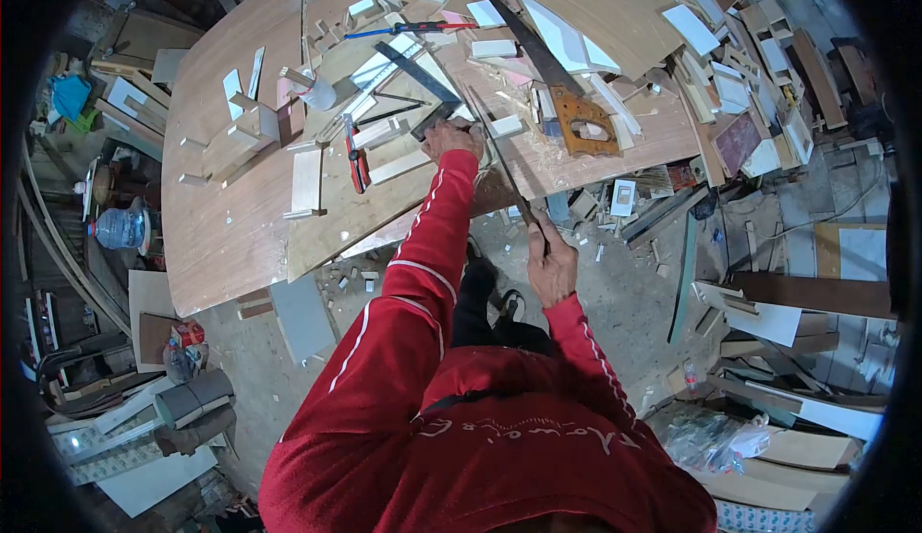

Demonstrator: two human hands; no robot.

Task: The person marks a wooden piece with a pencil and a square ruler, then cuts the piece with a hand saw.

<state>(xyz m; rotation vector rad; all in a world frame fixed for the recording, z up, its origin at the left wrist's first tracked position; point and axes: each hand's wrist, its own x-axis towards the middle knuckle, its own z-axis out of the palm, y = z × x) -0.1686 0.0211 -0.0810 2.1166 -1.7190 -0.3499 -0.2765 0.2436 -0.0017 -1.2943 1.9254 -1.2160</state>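
My right hand (pixel 552 266) is closed around the lower end of a long, thin, dark, file-like tool (pixel 508 170). The tool slants up and away over the table's front edge, passing just right of my left hand (pixel 453 137). My left hand is on the bench with its fingers bent; what they grip is hidden. Against its far side lies a dark try square (pixel 415 70). Left of this hand are pale wood strips (pixel 399 167) and a red-and-black cutter-like tool (pixel 357 156). To the right, a handsaw (pixel 576 122) with a wooden handle rests among offcuts.
The wooden table (pixel 230 245) carries a brown panel (pixel 615 5), a white cup (pixel 319 94), a wooden block with pegs (pixel 245 144) and a blue-and-red tool (pixel 408 28). Scraps litter the floor. A water bottle (pixel 120 229) stands left; boards (pixel 807 293) are stacked right.
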